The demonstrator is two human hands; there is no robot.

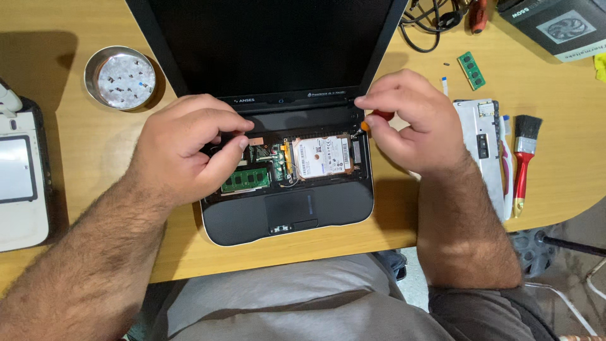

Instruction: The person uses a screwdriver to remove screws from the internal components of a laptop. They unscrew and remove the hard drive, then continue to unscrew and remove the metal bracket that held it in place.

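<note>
1. Head view: an opened laptop [287, 218] lies on the wooden table [88, 145], keyboard removed, screen upright and dark.
2. Left hand [186, 148] rests over the left part of the exposed bay, fingers curled and thumb pressed to forefinger; what it pinches cannot be made out.
3. Right hand [413, 120] sits at the bay's upper right corner, closed around a red-handled screwdriver [372, 120] whose tip end points at that corner.
4. Hard drive [320, 156] lies in the bay between both hands, untouched; a green memory module [246, 180] sits just below the left hand's fingers.
5. Metal dish [120, 77] with small screws stands well left; a red-handled brush [522, 158] and a loose memory stick [471, 69] lie right of the right hand.
</note>
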